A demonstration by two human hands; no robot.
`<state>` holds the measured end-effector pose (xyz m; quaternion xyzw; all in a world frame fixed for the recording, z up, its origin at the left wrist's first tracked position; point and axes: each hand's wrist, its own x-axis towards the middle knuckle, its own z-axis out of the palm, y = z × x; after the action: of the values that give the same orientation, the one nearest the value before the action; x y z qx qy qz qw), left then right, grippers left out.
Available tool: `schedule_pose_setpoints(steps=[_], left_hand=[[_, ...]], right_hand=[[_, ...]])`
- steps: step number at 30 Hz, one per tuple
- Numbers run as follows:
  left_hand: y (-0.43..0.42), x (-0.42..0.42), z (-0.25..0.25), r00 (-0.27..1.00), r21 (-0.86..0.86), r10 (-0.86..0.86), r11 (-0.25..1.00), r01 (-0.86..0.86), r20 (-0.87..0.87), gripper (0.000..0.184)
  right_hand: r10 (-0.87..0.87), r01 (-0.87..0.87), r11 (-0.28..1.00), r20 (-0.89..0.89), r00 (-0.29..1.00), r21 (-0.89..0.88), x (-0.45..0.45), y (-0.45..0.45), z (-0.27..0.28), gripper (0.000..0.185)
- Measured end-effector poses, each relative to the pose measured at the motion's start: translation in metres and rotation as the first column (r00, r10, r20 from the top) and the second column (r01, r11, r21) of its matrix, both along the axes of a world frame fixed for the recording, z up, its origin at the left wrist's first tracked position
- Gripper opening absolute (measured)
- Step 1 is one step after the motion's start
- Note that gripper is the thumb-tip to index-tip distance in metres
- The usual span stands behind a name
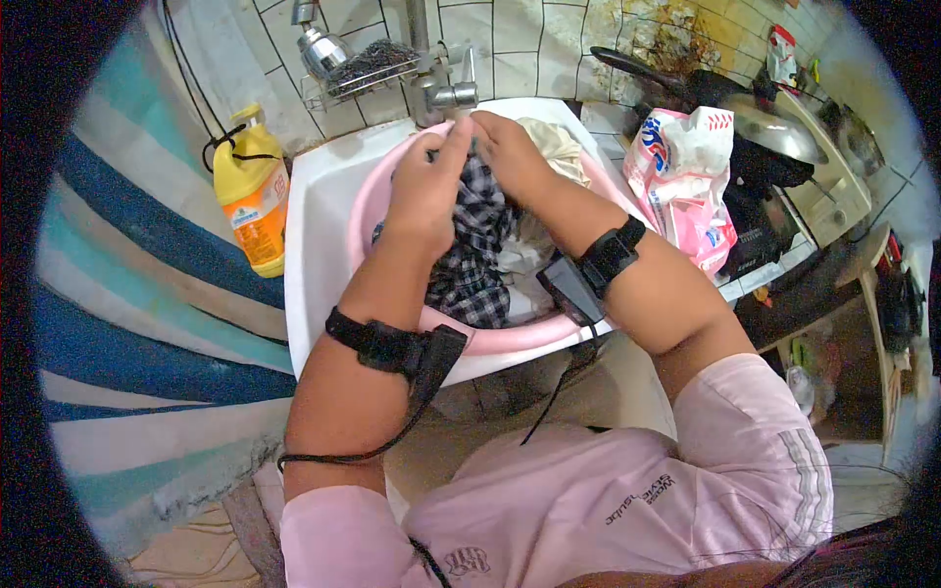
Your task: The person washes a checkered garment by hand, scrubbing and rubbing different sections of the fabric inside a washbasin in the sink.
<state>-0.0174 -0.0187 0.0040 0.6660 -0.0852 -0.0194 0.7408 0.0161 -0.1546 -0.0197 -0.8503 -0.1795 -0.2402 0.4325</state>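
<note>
Close under the tap (451, 95), my left hand (428, 191) and my right hand (512, 157) meet over a pink basin (480, 340). Both have curled fingers around part of a black-and-white checked garment (477, 230); my fingers partly hide the gripped part. The rest of it hangs in folds down into the basin. Pale cream cloth (551, 147) lies in the basin beyond my right hand, and whitish cloth (524, 255) shows beside the checked folds.
The basin sits in a white sink (319, 235). Left of it stands a yellow jug (253, 196). A pink-and-white packet (683, 181) is on the right, near a lidded pan (784, 132) and stove. A wire rack (368, 73) holds a dark scourer beside the tap.
</note>
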Motion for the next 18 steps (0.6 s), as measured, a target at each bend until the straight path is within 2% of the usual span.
schedule_pose_setpoints(steps=[1, 3, 4, 6, 8, 10, 11, 12, 14, 15, 16, 18], left_hand=[[0.001, 0.003, -0.002, 0.999, -0.088, 0.04, 0.995, -0.042, -0.026, 0.037], [0.004, 0.016, -0.007, 0.989, -0.308, 0.119, 0.941, -0.141, -0.089, 0.027], [0.01, 0.024, -0.011, 0.989, -0.307, 0.121, 0.941, -0.143, -0.091, 0.027], [0.022, 0.035, -0.017, 0.969, -0.246, 0.222, 0.938, -0.244, -0.111, 0.019], [0.025, 0.04, -0.023, 0.973, -0.23, 0.206, 0.947, -0.226, -0.107, 0.018], [0.022, 0.037, -0.021, 0.963, -0.211, 0.219, 0.945, -0.249, -0.158, 0.025], [0.022, 0.036, -0.021, 0.962, -0.212, 0.221, 0.944, -0.251, -0.158, 0.025], [0.022, 0.036, -0.021, 0.96, -0.146, 0.249, 0.953, -0.266, -0.125, 0.031], [0.022, 0.04, -0.026, 0.958, -0.08, 0.272, 0.957, -0.279, -0.09, 0.038], [0.024, 0.044, -0.029, 0.967, -0.052, 0.246, 0.967, -0.249, -0.062, 0.041], [0.026, 0.048, -0.032, 0.975, -0.024, 0.219, 0.975, -0.22, -0.034, 0.045], [0.025, 0.047, -0.032, 0.977, -0.054, 0.196, 0.978, -0.201, -0.087, 0.046]], right_hand=[[-0.005, 0.005, 1.0, -0.007, 1.0, 0.003, 0.003, -0.001, -0.003, 0.031], [0.092, -0.076, 0.989, -0.12, 0.989, 0.128, 0.011, 0.0, -0.008, 0.04], [0.093, -0.077, 0.989, -0.122, 0.988, 0.129, 0.009, 0.001, -0.003, 0.04], [0.277, -0.219, 0.945, -0.241, 0.93, 0.244, 0.005, 0.003, 0.006, 0.055], [0.292, -0.226, 0.942, -0.269, 0.918, 0.25, -0.002, 0.005, 0.005, 0.052], [0.214, -0.229, 0.971, -0.171, 0.962, -0.074, -0.003, 0.0, 0.002, 0.045], [0.107, -0.112, 0.993, -0.132, 0.986, -0.033, 0.002, -0.001, -0.001, 0.049], [0.107, -0.113, 0.993, -0.132, 0.985, -0.033, 0.006, -0.004, -0.004, 0.049], [-0.137, 0.131, 0.988, -0.076, 0.988, -0.075, 0.012, -0.013, -0.008, 0.048], [-0.249, 0.233, 0.963, -0.114, 0.962, -0.134, 0.014, -0.012, -0.011, 0.045], [-0.25, 0.234, 0.963, -0.114, 0.961, -0.135, 0.014, -0.013, -0.013, 0.045], [0.017, -0.07, 0.916, -0.135, 0.991, -0.396, 0.015, -0.015, -0.018, 0.043]])
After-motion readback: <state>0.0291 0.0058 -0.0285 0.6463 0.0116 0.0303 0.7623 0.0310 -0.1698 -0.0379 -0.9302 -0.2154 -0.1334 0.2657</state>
